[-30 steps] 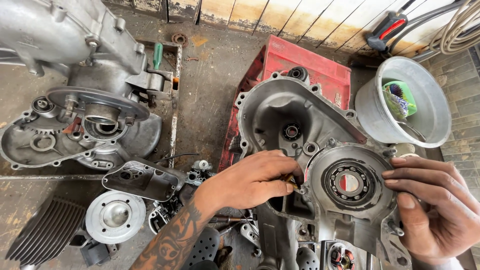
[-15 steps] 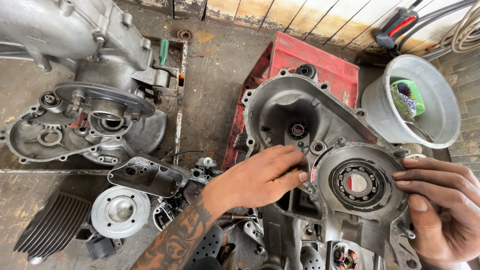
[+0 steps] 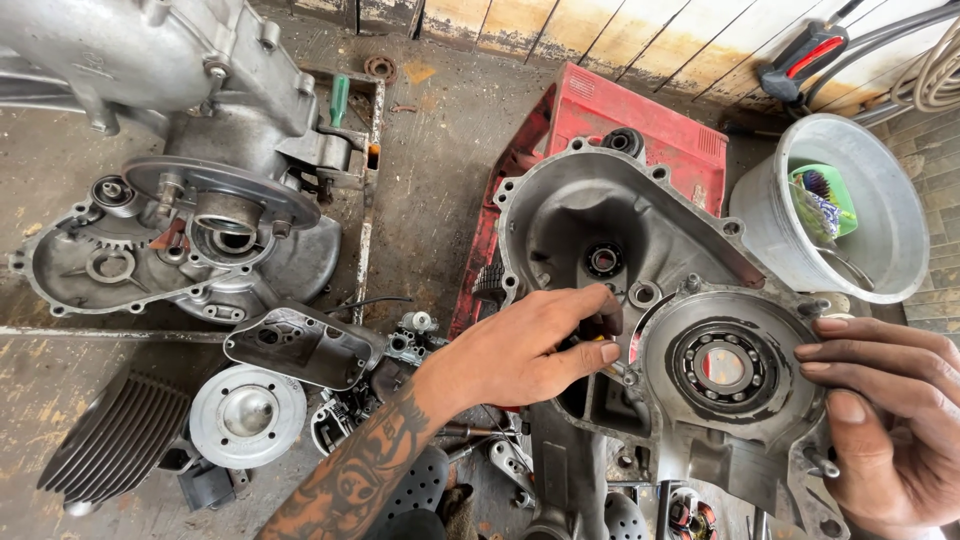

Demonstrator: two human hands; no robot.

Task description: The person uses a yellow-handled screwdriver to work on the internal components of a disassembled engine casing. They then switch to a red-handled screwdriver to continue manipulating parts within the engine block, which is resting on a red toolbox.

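Left hand [image 3: 530, 350]: fingers curled narrow, pinching a small dark part — too small to tell what — against the crankcase half [image 3: 640, 330]
Right hand [image 3: 885, 410]: fingers loosely spread, resting flat on the case's right edge
Crankcase half: centre, lying on a red case [image 3: 640, 125]
Bearing [image 3: 722, 366]: between both hands
Metal bowl [image 3: 775, 225]: upper right

We see bare wooden floor [image 3: 430, 190] between both grey aluminium engine casings [image 3: 640, 260]; below, scattered metal parts [image 3: 330, 400] probably block passage.
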